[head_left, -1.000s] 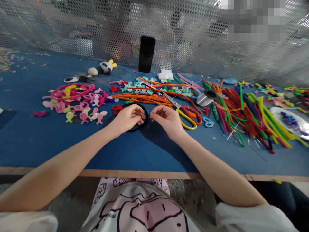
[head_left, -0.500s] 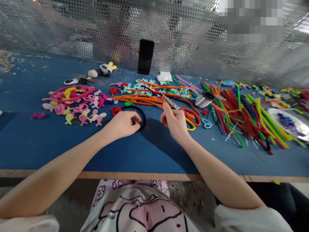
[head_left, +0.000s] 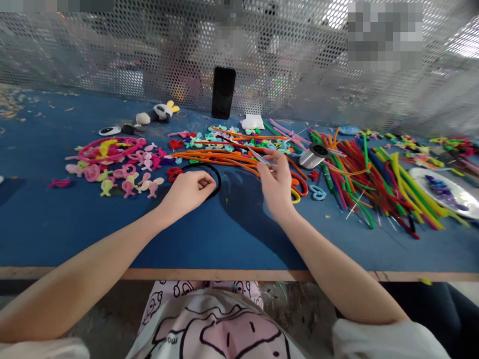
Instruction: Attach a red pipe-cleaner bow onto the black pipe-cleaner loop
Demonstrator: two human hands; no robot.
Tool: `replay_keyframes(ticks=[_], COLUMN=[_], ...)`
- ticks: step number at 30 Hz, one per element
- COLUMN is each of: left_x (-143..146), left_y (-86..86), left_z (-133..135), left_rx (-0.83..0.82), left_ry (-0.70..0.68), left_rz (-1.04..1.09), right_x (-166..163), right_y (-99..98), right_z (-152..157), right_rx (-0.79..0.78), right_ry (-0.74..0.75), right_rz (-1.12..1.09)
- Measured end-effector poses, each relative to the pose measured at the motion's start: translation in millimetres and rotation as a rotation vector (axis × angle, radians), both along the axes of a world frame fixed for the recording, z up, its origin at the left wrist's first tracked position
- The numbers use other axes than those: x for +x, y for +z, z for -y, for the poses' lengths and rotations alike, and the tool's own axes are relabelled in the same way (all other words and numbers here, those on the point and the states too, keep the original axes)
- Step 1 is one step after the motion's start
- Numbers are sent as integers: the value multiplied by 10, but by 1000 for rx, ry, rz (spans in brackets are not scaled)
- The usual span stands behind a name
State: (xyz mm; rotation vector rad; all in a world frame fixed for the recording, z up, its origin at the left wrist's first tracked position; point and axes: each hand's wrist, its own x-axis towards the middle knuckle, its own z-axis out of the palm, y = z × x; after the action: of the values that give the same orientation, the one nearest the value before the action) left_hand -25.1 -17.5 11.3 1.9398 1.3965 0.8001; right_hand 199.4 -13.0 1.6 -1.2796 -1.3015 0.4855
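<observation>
My left hand (head_left: pixel 190 190) is closed in a pinch at the near edge of a black fuzzy hoop (head_left: pixel 218 174), which looks like a headband. A red twisted pipe-cleaner shape (head_left: pixel 174 173) touches the hoop's left side. Over a pair of scissors (head_left: pixel 256 155) hovers my right hand (head_left: pixel 276 184), its fingers apart and bent, with nothing visible in them. The scissors' blades point up and left; their yellow and orange handle lies partly behind that hand. Orange pipe cleaners (head_left: pixel 220 156) lie just beyond both hands.
Pink and yellow pipe-cleaner shapes (head_left: pixel 129 172) are heaped at left. On the right stand a wire spool (head_left: pixel 311 160), many coloured pipe cleaners (head_left: pixel 374 174) and a white plate (head_left: pixel 422 180) with purple pieces. A phone (head_left: pixel 223 93) leans on the perforated metal screen behind.
My right hand has moved up toward the scissors, and its fingers have spread from a pinch. My left hand has closed its fingertips on the hoop's edge.
</observation>
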Motion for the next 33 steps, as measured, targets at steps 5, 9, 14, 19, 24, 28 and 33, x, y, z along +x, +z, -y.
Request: replay_keyframes(ticks=[5, 9, 14, 19, 24, 28, 33], left_x=[9, 10, 28, 72, 84, 89, 107], left_y=[-17, -62, -78, -6, 30, 3, -50], left_z=[-27, -38, -28, 29, 59, 45, 7], left_rx=[-58, -83, -97, -32, 64, 65, 3], left_ry=[120, 181, 149, 47, 10, 11, 14], left_rz=[139, 288, 384, 297, 199, 261, 419], right_x=[-9, -147, -377, -383, -348, -359, -352], right_y=[162, 207, 28, 6, 15, -8, -11], right_z=[127, 311, 331, 264, 258, 251, 251], right_rx=[213, -181, -529, -402, -383, -405, -375], right_ry=[-32, 510, 548, 414, 427, 442, 410], right_rz=[-32, -6, -135, -400, -365, -336, -306])
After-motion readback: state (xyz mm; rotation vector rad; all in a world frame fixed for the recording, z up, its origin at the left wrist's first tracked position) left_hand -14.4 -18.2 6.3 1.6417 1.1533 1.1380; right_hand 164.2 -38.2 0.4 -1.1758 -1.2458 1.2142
